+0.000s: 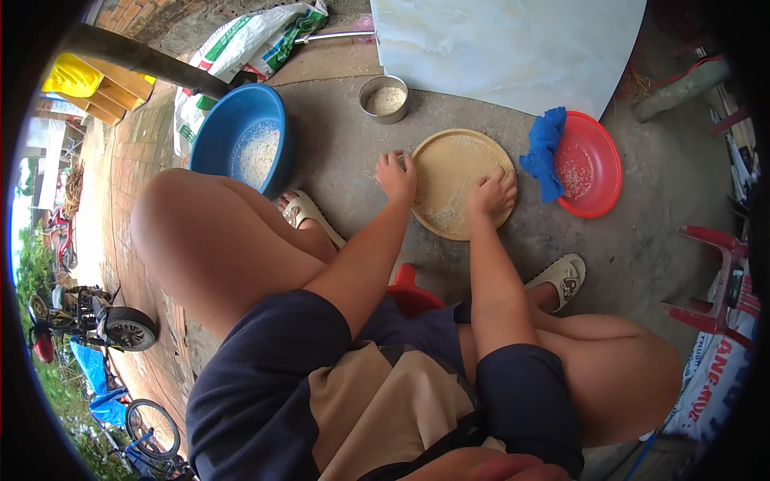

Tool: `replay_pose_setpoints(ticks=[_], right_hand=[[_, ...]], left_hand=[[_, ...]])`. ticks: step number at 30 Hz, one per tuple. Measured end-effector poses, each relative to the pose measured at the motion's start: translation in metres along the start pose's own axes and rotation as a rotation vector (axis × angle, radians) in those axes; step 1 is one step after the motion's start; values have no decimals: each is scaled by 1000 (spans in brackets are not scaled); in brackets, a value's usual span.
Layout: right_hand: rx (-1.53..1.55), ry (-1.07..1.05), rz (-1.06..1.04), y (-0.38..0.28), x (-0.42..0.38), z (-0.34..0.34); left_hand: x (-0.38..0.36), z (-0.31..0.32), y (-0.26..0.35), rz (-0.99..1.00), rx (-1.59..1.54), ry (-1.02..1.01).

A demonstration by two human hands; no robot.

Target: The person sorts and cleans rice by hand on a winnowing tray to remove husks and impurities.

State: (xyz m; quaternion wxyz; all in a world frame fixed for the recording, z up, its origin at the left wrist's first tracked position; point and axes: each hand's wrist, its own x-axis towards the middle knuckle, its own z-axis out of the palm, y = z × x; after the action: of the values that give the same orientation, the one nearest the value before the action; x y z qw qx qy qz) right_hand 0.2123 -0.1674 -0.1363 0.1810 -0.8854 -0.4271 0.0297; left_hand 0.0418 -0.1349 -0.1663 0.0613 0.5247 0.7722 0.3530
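A shallow round tan sieve (449,164), dusted with pale powder and bits, lies on the concrete in front of me. At its left rim is my left hand (395,178), thumb on the edge and fingers curled outside it, seemingly gripping the rim. My right hand (495,192) rests palm down on the right part of the sieve, fingers slightly apart near the rim; its fingertips are partly hidden. Just beyond the sieve stands a metal bowl (367,99) with pale grain in it.
On the left a blue basin (210,132) holds whitish grain. A red basin (607,164) with some grain sits on the right, a blue cloth (547,148) over its rim. Behind are a pale panel (505,48) and a woven sack (241,48); a red plastic chair (714,276) stands far right.
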Motion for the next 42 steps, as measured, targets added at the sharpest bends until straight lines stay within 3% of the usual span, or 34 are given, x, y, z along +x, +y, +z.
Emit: replay_pose_setpoints(ticks=[1,5,6,8,11,14,16,19,21,25,29,32,34,35,38,40,42], right_hand=[[8,5,102,3,5,3],[-58,-53,65,20,11,-12],[-32,-65,143,26,11,-11],[-15,-85,212,39,13,-5],[157,18,282,73,30,15],[229,29,375,62,24,-4],[266,-29,349,36,13,-12],[304,-52,134,6,0,4],[450,-100,18,-18,-7,7],[447,-71,132,13,23,23],[470,-34,259,40,31,7],[331,99,182,11,23,-4],[478,173,115,-12,23,15],[492,144,63,-25,24,17],[1189,20,299,-67,15,22],[1328,-3,400,-97,11,16],[1407,-80,360,-118,7,13]], left_hand=[[-5,-6,-10,7,46,-23],[-21,-16,-20,0,100,-108],[-21,-13,-15,-25,94,-106],[-21,-3,-6,11,50,-195],[-30,5,28,-120,-81,-207],[-15,-2,34,-158,-208,-229],[2,-4,17,-159,-210,-228],[36,-20,-41,-262,-202,-210],[37,-28,-44,-299,-215,-150],[27,-35,-8,-320,-259,-179],[17,-7,9,-165,-359,-281],[37,-26,16,-382,-716,-383],[68,-54,4,-536,-1071,-596],[81,-62,-4,-501,-1088,-576],[122,-87,-23,-355,-1013,-494],[144,-112,-26,-336,-1079,-494],[160,-132,-31,-348,-1155,-482]])
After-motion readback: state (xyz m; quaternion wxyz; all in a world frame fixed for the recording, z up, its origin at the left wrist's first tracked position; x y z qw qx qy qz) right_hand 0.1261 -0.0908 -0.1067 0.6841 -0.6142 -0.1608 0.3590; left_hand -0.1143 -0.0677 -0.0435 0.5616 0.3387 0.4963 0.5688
